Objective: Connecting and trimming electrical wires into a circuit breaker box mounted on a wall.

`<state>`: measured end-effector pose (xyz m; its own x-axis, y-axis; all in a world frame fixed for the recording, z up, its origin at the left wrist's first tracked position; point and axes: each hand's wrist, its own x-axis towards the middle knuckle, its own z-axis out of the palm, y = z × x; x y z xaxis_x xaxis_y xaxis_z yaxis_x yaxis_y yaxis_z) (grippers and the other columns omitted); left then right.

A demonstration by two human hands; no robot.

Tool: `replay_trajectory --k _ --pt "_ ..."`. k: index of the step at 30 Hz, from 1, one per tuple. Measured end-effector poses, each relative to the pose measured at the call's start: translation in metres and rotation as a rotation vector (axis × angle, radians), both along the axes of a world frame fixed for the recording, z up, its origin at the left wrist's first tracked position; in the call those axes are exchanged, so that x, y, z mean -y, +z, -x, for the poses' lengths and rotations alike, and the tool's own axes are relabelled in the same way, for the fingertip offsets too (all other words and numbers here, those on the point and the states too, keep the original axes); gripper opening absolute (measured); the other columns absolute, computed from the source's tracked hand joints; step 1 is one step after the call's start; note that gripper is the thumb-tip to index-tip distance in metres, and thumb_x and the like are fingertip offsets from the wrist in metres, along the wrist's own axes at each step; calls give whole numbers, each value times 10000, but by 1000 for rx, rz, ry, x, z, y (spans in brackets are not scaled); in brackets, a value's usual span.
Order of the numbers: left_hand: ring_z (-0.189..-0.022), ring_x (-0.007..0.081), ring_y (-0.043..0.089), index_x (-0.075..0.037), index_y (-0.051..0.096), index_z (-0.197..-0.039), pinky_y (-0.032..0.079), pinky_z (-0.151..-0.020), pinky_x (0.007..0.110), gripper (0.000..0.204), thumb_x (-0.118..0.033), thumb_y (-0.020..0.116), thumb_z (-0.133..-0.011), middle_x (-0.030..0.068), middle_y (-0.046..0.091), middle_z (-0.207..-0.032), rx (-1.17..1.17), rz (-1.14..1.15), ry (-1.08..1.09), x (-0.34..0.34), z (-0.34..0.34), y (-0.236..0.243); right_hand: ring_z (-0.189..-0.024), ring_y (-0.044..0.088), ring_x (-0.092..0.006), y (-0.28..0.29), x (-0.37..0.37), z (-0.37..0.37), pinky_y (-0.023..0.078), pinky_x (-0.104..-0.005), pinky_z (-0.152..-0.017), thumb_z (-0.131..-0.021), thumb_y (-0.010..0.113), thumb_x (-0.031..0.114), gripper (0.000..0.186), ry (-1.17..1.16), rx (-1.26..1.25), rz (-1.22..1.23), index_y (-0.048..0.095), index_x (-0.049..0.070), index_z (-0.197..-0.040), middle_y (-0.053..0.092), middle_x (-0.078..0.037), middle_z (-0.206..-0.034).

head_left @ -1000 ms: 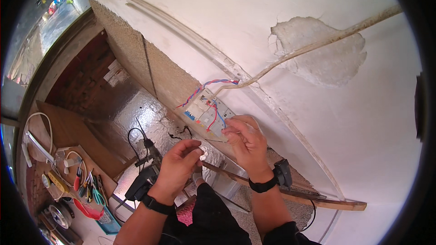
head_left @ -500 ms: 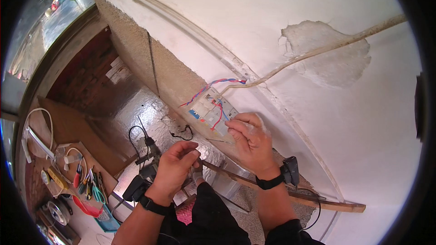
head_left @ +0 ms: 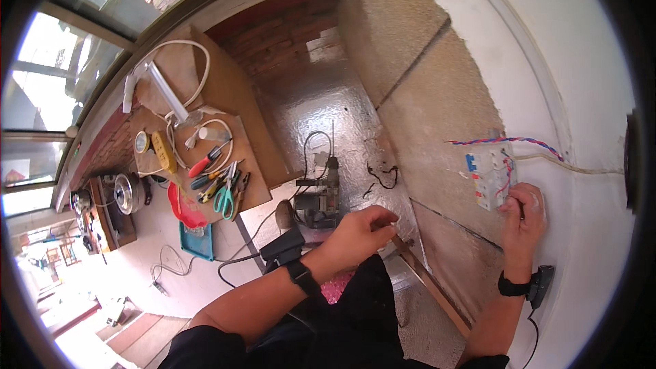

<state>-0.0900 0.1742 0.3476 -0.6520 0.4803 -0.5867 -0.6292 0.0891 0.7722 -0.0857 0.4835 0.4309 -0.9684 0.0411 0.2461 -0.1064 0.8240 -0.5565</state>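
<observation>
A white circuit breaker box (head_left: 489,181) with a blue switch is fixed to the wall at the right. Red and blue wires (head_left: 506,167) run over its front. My right hand (head_left: 525,215) is at its lower right edge, fingers curled together; whatever they grip is hidden. A twisted red and blue wire pair (head_left: 509,140) and a pale cable (head_left: 581,165) reach the box's top. Lower in the middle, my left hand (head_left: 362,236) hangs apart from the box, thumb and forefinger pinched. Anything between them is too small to make out.
A rotary hammer drill (head_left: 321,198) stands on the shiny floor beyond my left hand. At left, a wooden board holds teal scissors (head_left: 224,201), red-handled pliers (head_left: 203,162) and a yellow power strip (head_left: 164,150). A red dish (head_left: 183,208) and blue tray (head_left: 197,240) sit below. A wooden strip (head_left: 437,287) leans near my right arm.
My view has swung left, so the box now appears farther right and more of the tools and windows shows. My right hand stays by the box; my left remains pinched.
</observation>
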Motion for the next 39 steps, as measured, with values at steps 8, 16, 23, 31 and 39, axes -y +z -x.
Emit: replay_trajectory --k 8,16,23,31,39 --pt "-840 131 674 26 658 -1195 553 -771 301 283 -131 677 -961 84 715 -981 -13 265 38 93 -52 -45 -720 577 -186 -13 -6 3 480 -305 -683 -1037 538 75 105 -61 -66 -72 600 -9 -1023 616 -109 -972" --pt "-793 141 674 29 661 -1189 550 -736 303 300 -146 689 -947 78 710 -939 100 365 137 149 -71 -63 -666 556 -172 -22 -8 8 467 -320 -657 -1073 502 138 188 -199 -58 -135 605 -18 -1057 593 -97 -877" --pt "-791 156 693 27 667 -1206 558 -737 307 321 -148 692 -937 96 727 -972 167 413 191 174 -74 -79 -628 550 -179 -22 -16 14 454 -348 -613 -1083 491 174 235 -320 -85 -305 618 -23 -1076 582 -96 -824" --pt "-773 153 670 28 665 -1194 545 -719 313 302 -145 679 -947 85 710 -954 193 441 234 205 -79 -99 -616 548 -219 -24 -29 18 456 -374 -612 -1082 482 183 242 -378 -75 -387 622 -14 -1090 586 -113 -811" --pt "-770 199 701 31 669 -1178 554 -706 338 316 -146 683 -917 134 737 -939 125 696 256 257 -89 -131 -636 513 -174 -25 -22 20 450 -341 -634 -1092 484 207 271 -436 -17 -331 623 -24 -1126 590 -86 -846"
